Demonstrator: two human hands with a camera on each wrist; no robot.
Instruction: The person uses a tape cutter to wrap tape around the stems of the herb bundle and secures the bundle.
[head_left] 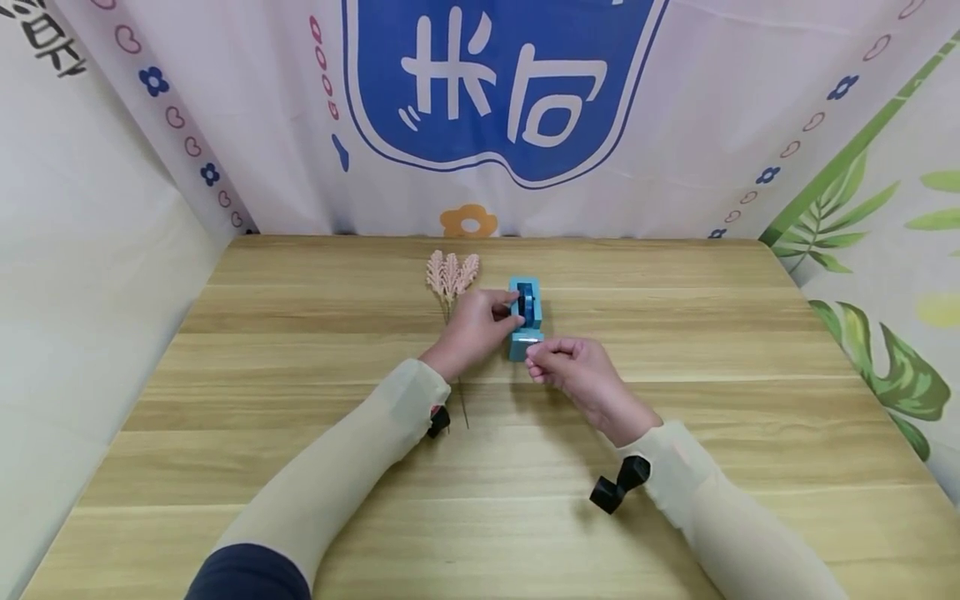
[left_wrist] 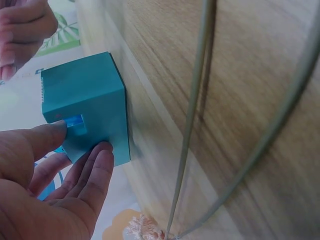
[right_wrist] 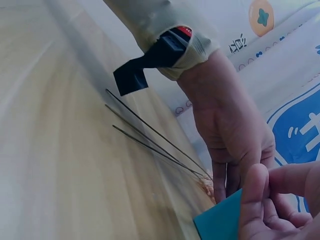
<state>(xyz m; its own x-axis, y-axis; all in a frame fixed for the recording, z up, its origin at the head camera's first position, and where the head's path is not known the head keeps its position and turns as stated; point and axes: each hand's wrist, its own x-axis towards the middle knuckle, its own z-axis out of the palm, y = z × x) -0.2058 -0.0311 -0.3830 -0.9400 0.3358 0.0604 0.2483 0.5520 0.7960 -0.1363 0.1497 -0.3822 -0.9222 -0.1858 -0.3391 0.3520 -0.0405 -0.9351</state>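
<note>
A teal tape dispenser (head_left: 526,350) stands on the wooden table, with a blue roll of tape (head_left: 528,307) inside it. My left hand (head_left: 480,323) grips it from the left; in the left wrist view the thumb lies at the slot in the side of the dispenser (left_wrist: 95,85) and the fingers reach around its back. At the front end, by the toothed edge, my right hand (head_left: 577,371) has thumb and forefinger pinched together. A shiny bit of clear tape (head_left: 530,340) shows beside these fingertips, which hide its end.
Three pink crocheted flowers (head_left: 452,273) on thin stems (head_left: 462,404) lie left of the dispenser, partly under the left hand and wrist. Behind the table's far edge hangs a printed white and blue curtain (head_left: 405,196). Black wrist cameras (head_left: 609,493) stick out from both sleeves.
</note>
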